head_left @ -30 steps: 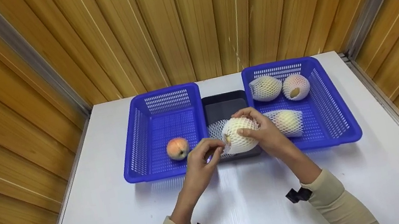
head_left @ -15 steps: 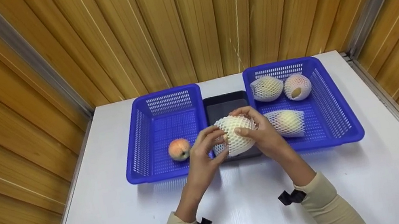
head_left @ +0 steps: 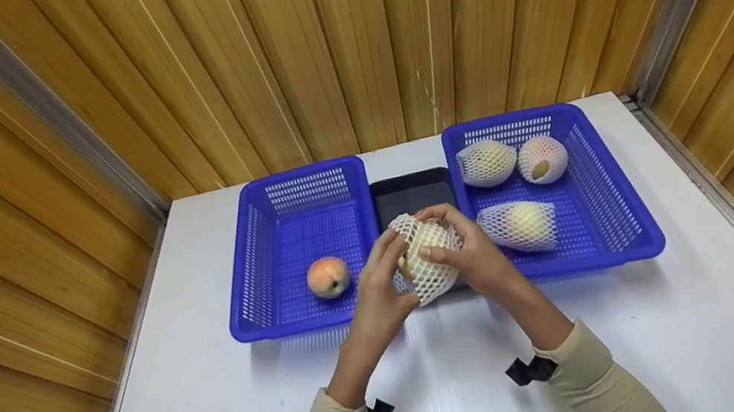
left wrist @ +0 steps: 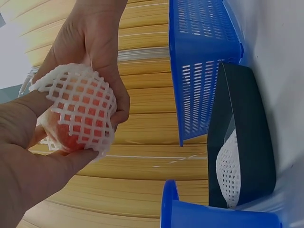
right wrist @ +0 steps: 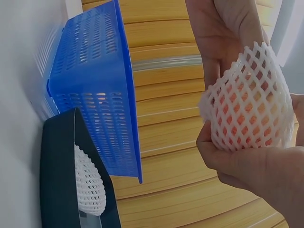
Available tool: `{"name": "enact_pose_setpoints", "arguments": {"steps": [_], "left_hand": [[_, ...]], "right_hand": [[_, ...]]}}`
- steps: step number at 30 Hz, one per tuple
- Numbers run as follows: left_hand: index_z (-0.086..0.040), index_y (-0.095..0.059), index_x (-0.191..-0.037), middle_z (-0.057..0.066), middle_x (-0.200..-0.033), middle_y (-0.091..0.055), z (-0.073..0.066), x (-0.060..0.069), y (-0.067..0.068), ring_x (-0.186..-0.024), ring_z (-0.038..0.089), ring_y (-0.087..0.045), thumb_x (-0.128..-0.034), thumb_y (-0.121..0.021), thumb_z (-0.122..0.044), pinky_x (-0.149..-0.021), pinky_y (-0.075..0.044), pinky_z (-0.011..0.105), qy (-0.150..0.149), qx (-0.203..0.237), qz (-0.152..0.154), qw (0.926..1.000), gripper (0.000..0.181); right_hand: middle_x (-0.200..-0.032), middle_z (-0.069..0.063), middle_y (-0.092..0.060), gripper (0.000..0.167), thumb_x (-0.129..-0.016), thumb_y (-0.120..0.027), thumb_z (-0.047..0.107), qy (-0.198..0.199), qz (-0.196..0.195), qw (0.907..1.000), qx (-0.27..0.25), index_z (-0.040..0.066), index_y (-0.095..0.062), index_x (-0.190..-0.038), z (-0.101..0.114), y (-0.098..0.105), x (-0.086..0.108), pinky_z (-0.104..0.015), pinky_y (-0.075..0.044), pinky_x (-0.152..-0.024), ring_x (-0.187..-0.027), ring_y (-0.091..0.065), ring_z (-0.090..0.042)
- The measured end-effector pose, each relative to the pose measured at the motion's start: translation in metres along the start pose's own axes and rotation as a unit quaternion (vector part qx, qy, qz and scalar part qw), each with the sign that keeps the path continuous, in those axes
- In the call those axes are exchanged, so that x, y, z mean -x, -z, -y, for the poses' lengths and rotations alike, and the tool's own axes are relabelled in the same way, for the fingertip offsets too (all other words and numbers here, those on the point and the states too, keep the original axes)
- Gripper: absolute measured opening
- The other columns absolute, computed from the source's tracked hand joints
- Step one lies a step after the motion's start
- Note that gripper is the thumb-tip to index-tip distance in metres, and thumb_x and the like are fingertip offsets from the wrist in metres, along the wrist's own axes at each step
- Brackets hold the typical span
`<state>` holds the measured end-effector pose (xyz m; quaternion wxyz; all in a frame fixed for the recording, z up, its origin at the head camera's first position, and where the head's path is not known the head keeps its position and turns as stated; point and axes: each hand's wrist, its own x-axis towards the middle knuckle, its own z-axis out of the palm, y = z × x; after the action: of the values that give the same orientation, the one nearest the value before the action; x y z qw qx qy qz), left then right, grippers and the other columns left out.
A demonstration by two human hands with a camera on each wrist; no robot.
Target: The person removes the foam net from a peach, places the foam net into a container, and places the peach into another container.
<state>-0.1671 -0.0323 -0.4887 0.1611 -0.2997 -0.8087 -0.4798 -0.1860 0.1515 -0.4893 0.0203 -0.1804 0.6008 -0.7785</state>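
Both hands hold a red-and-yellow fruit in a white foam net (head_left: 432,264) above the black tray's near part. The left hand (head_left: 378,287) pinches the net's left edge between fingers and thumb. On the right side, the right hand (head_left: 478,253) grips the netted fruit, thumb across its front. In the left wrist view the net (left wrist: 80,107) leaves part of the red fruit (left wrist: 64,133) bare beside the left fingers. The right wrist view shows the net (right wrist: 251,107) stretched over the fruit, its open rim upward.
A bare peach-coloured fruit (head_left: 328,278) lies in the left blue basket (head_left: 249,331). Three netted fruits, one at the front (head_left: 527,224), lie in the right blue basket (head_left: 652,246). Between the baskets stands the black tray (head_left: 411,181); an empty foam net (left wrist: 230,171) lies in it.
The left hand has moved from the net's edge to round its left side. The net's left end has been spread and raised, and the held fruit has shifted slightly left.
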Motion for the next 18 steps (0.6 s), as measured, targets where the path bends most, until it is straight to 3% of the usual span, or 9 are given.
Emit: {"name": "enact_pose_setpoints", "arguments": {"steps": [3,9,18], "left_hand": [[0.003,-0.06,-0.133,0.024,-0.143,-0.052,0.001,-0.001,-0.001,-0.13,0.039,-0.055,-0.0649,-0.081,0.019,-0.102,-0.052,0.036,0.003,-0.006,-0.008,0.9999,0.073],[0.002,-0.061,-0.13,0.023,-0.14,-0.054,0.002,0.001,0.003,-0.126,0.037,-0.057,-0.0616,-0.071,0.027,-0.096,-0.056,0.036,0.008,0.027,-0.026,0.9992,0.074],[0.001,-0.06,-0.13,0.02,-0.137,-0.053,0.004,0.003,0.011,-0.128,0.033,-0.055,-0.0713,-0.081,0.016,-0.103,-0.051,0.036,0.007,0.08,-0.047,0.9957,0.064]], "right_hand": [[-0.127,-0.019,-0.051,0.045,-0.088,-0.07,0.004,-0.003,-0.003,1.0,-0.005,0.003,-0.051,-0.129,-0.001,-0.002,0.0,-0.029,-0.059,-0.077,-0.105,-0.06,-0.026],[-0.136,-0.019,-0.048,0.045,-0.091,-0.068,0.006,0.002,0.009,0.9999,0.008,0.002,-0.05,-0.133,0.002,-0.002,0.003,-0.028,-0.058,-0.079,-0.111,-0.056,-0.026],[-0.142,-0.021,-0.047,0.049,-0.098,-0.064,0.007,-0.018,0.041,0.999,-0.001,0.002,-0.045,-0.142,0.009,0.005,0.009,-0.036,-0.06,-0.085,-0.111,-0.062,-0.03]]}}
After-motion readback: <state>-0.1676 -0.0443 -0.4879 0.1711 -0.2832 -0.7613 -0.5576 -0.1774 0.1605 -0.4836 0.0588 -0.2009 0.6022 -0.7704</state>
